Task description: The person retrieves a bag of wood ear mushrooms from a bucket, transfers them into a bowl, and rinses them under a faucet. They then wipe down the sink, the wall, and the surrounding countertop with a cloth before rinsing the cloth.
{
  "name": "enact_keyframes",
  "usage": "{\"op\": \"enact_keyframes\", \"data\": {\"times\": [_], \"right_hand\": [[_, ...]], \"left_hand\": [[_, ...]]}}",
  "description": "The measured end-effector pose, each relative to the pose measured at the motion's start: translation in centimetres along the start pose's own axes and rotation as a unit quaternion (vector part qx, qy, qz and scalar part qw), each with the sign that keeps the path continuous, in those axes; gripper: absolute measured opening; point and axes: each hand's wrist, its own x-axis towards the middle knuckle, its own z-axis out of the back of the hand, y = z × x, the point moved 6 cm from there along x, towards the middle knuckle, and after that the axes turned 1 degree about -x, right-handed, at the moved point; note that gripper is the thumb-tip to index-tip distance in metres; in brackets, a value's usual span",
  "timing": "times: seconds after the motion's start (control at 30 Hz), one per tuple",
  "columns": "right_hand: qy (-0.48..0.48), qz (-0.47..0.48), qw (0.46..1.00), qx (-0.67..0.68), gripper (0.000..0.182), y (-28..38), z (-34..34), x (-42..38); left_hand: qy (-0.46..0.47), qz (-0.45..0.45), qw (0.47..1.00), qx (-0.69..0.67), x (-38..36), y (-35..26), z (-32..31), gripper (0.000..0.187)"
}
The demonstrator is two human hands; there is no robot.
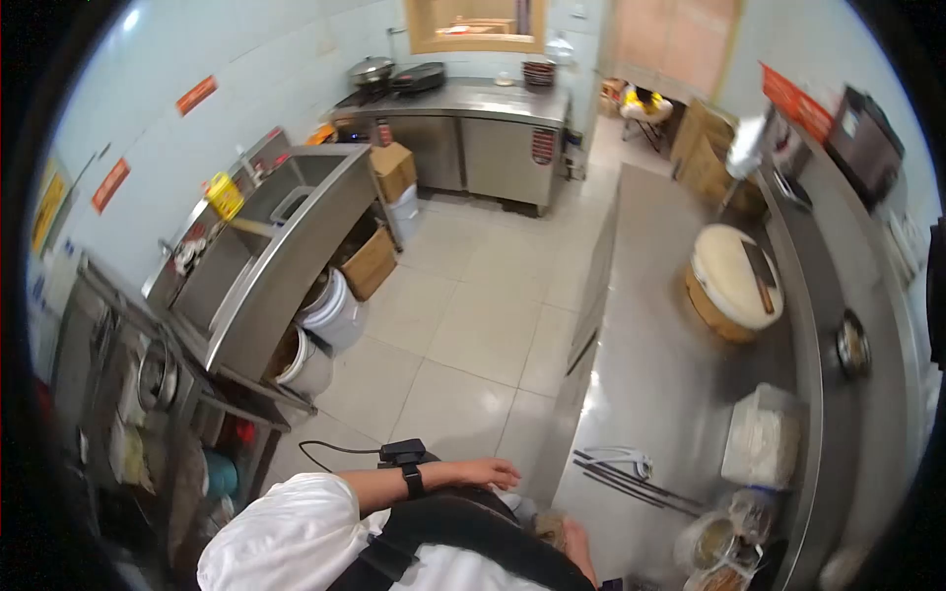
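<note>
My left hand [495,475] is held out in front of my body, wearing a black strap at the wrist. Its fingers are loosely stretched, with nothing in them. My right hand [577,548] is low at the counter's front edge, partly cut off by my body; its fingers are hidden. Right beside it is a small brownish patch, and I cannot tell whether the hand holds it. On the steel counter [655,295], nearest to my right hand, lie several long dark sticks [636,483] and a pale, looped utensil [626,459].
A cleaver [759,276] rests on a thick round chopping board [724,256]. Closer in are a white plastic tub [761,443] and a clear container [711,540]. Across the tiled floor [473,325] stands a steel sink [296,246], with white buckets [335,310] and a cardboard box [370,264] below.
</note>
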Motion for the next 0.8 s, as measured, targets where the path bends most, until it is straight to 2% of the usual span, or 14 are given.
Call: {"op": "enact_keyframes", "data": {"times": [0.1,0.17,0.23,0.27,0.33,0.4,0.47,0.57,0.6,0.63,0.67,0.7,0.73,0.8], "right_hand": [[0.050,0.007,0.999,-0.010,0.040,3.7,-5.1,3.6],[0.112,0.140,0.981,-0.070,0.043,8.3,-11.0,4.4],[0.128,0.169,0.977,-0.004,0.038,10.6,-16.5,5.4],[0.135,0.190,0.969,0.079,0.034,11.7,-19.3,5.7],[0.186,0.178,0.966,0.028,0.032,14.9,-28.0,4.9],[0.225,0.121,0.967,0.000,0.028,15.3,-32.4,5.4],[0.234,0.150,0.961,-0.017,0.024,15.9,-37.2,6.1],[0.259,0.195,0.935,-0.143,0.027,16.1,-44.5,8.7],[0.296,0.223,0.920,-0.124,0.030,17.6,-47.8,7.9],[0.273,0.178,0.905,-0.273,0.032,18.9,-50.0,7.2],[0.300,0.325,0.850,-0.285,0.032,21.3,-54.0,5.1],[0.335,0.267,0.877,-0.217,0.030,21.5,-56.1,4.4],[0.366,0.227,0.892,-0.139,0.028,22.1,-58.8,4.9],[0.469,0.204,0.859,-0.015,0.025,22.1,-63.2,7.3]], "left_hand": [[0.015,-0.052,0.998,-0.009,-3.9,-1.8,0.0,0.054],[-0.017,-0.288,0.954,0.087,-5.7,-3.5,0.9,0.052],[-0.032,-0.276,0.961,-0.012,-8.0,-2.1,4.4,0.046],[-0.113,-0.279,0.953,0.005,-9.5,-0.9,7.8,0.044],[-0.243,-0.254,0.936,-0.034,-18.4,1.5,14.7,0.041],[-0.292,-0.229,0.923,-0.104,-25.1,5.0,18.6,0.041],[-0.348,-0.323,0.858,-0.195,-29.4,10.1,22.5,0.042],[-0.271,-0.382,0.727,-0.502,-36.4,13.3,24.5,0.049],[-0.289,-0.402,0.687,-0.532,-40.6,11.8,24.2,0.053],[-0.197,-0.464,0.657,-0.561,-41.8,13.7,26.2,0.056],[-0.159,-0.504,0.649,-0.547,-45.7,13.2,26.5,0.058],[-0.251,-0.498,0.632,-0.539,-49.0,13.6,27.3,0.060],[-0.206,-0.550,0.606,-0.536,-52.2,13.1,27.5,0.058],[-0.262,-0.578,0.597,-0.491,-55.8,15.7,28.9,0.054]]}}
